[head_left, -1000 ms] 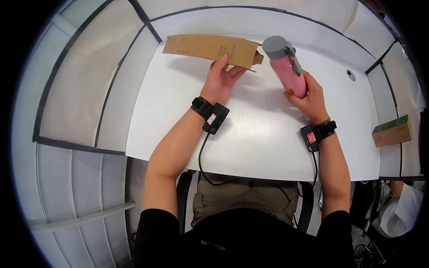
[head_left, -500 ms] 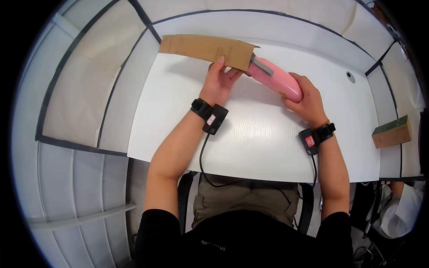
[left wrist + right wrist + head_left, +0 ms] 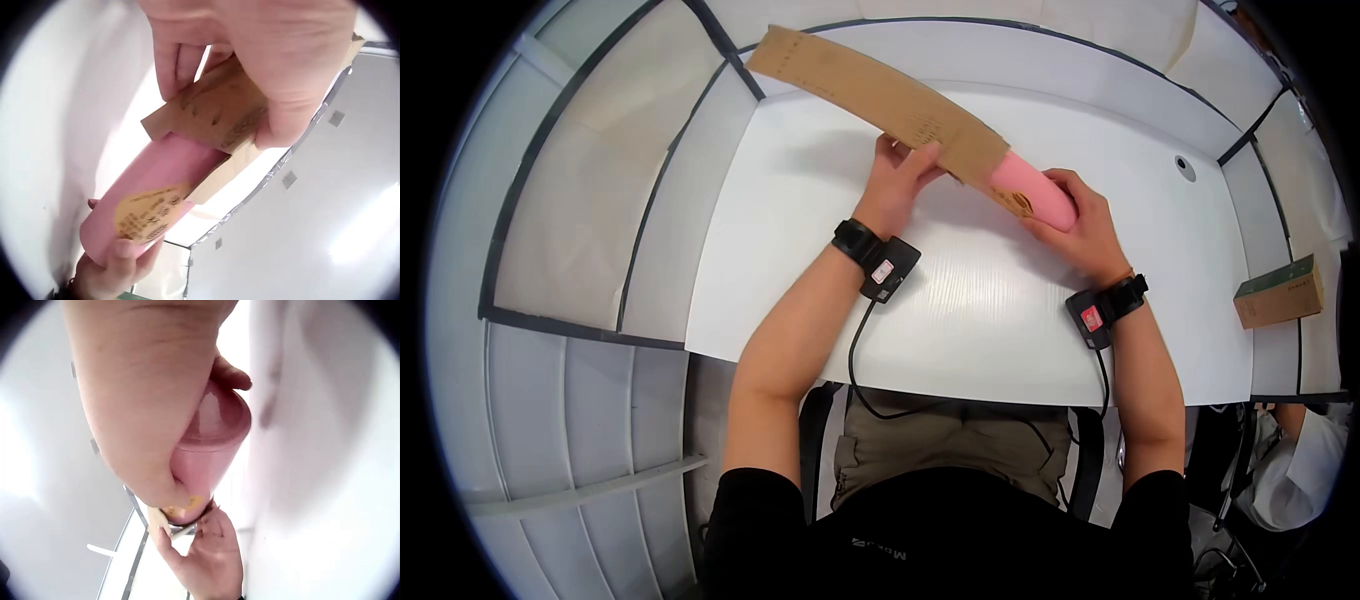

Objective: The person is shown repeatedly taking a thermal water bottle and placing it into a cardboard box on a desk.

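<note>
My left hand (image 3: 897,180) grips a long brown cardboard box (image 3: 880,90) near its open right end, thumb on the printed face and fingers underneath. The box tilts, with its far end raised to the upper left. A pink bottle (image 3: 1040,190) lies partly inside that open end, its capped top hidden in the cardboard. My right hand (image 3: 1088,225) holds the bottle round its base. In the left wrist view, a yellow label (image 3: 150,212) shows on the bottle just outside the box flap (image 3: 206,112). The right wrist view shows the bottle's rounded bottom (image 3: 219,415) within my right hand.
A white table (image 3: 990,310) lies below both hands, with pale panels (image 3: 1000,60) around its back and sides. A smaller brown and green box (image 3: 1280,295) stands at the right edge. A round grommet (image 3: 1185,170) sits at the back right.
The right hand has tipped the bottle over and slid it cap first into the box's open end. The left hand has tilted the box, raising its far end and lowering the open one.
</note>
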{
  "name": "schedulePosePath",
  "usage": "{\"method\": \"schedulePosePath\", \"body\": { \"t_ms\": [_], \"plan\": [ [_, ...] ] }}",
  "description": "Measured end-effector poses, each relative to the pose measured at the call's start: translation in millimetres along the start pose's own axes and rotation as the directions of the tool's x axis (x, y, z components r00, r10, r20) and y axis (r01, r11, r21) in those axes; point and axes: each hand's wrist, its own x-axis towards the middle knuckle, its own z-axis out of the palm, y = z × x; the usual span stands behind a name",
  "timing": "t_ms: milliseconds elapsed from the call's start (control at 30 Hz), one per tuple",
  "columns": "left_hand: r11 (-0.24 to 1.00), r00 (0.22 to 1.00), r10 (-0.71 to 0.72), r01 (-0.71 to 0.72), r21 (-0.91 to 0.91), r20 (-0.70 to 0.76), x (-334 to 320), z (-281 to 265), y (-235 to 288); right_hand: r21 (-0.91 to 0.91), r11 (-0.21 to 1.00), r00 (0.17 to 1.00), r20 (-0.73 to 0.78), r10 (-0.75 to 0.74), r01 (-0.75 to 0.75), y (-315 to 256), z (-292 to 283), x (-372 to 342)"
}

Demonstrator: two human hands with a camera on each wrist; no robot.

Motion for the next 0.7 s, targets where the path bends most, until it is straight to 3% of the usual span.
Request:
{"method": "schedulePosePath", "body": {
  "t_ms": [100,233,367,467,567,667,700],
  "plan": [
    [0.997,0.997,-0.058,0.055,0.061,0.047,-3,2,1,0.099,0.994,0.995,-0.078,0.059,-0.051,-17,16,-1],
    [0.994,0.989,-0.102,0.097,0.054,0.108,-4,5,-2,-0.134,0.990,0.972,-0.222,-0.073,0.044,-26,38,1],
    [0.984,0.973,-0.165,0.150,0.098,0.161,-7,11,-5,-0.080,0.997,0.975,-0.220,-0.026,0.009,-22,42,0],
    [0.974,0.960,-0.224,0.212,0.085,0.169,-6,10,-4,0.080,0.996,0.988,-0.150,0.047,-0.035,-22,39,-3],
    [0.969,0.956,-0.246,0.244,0.033,0.162,-7,11,5,0.225,0.966,0.989,-0.096,-0.112,0.131,-15,39,-3],
    [0.962,0.956,-0.265,0.271,-0.030,0.122,-6,7,5,0.336,0.939,0.993,0.066,-0.101,0.073,-16,27,-1],
    [0.963,0.955,-0.269,0.271,0.003,0.127,-6,9,6,0.272,0.961,0.996,0.064,-0.057,0.037,-11,24,-1]
  ]
}}
